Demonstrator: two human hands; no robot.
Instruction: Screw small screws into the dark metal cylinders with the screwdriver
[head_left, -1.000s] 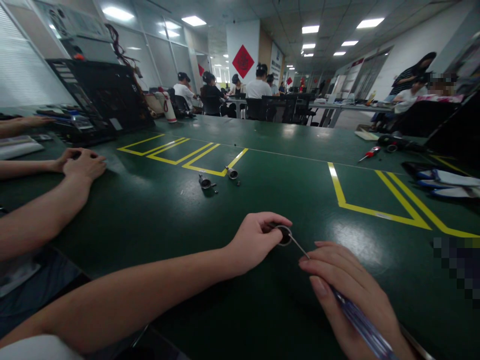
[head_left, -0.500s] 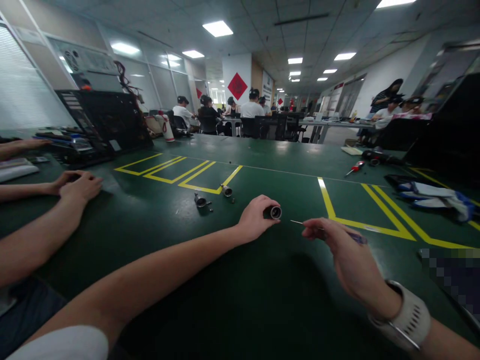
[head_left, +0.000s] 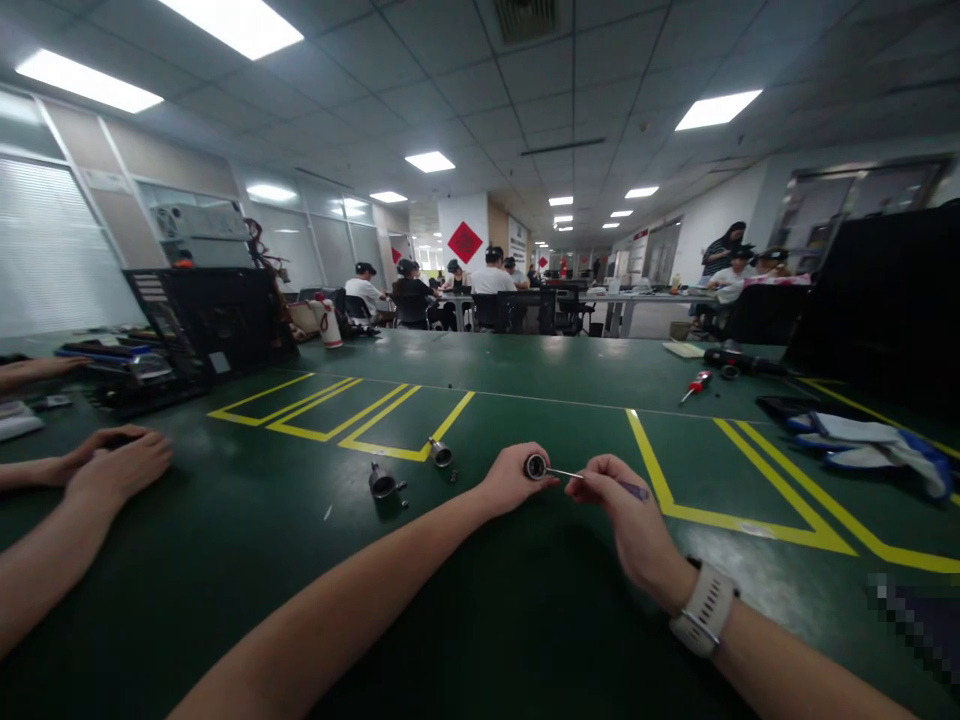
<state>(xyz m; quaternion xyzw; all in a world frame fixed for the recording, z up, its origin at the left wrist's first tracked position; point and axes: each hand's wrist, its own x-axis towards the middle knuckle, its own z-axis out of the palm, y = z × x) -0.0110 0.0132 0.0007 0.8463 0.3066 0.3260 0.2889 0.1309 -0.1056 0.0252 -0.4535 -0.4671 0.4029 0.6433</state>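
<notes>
My left hand is closed round a small metal cylinder, its open round end facing me. My right hand pinches a thin screwdriver with a purple handle; its metal tip touches the cylinder's rim. Both hands hover just above the green table. A white watch strap sits on my right wrist. Two similar metal cylinders lie on the table to the left, with tiny screws beside them.
A co-worker's hands rest on the table at the left. Yellow tape lines mark boxes. A black computer case stands at back left, a red screwdriver and gloves at right. Seated people fill the far room.
My head has tilted up, showing more ceiling. My hands moved further out and together; the screwdriver tip, apart from the cylinder half a second ago, now meets its rim.
</notes>
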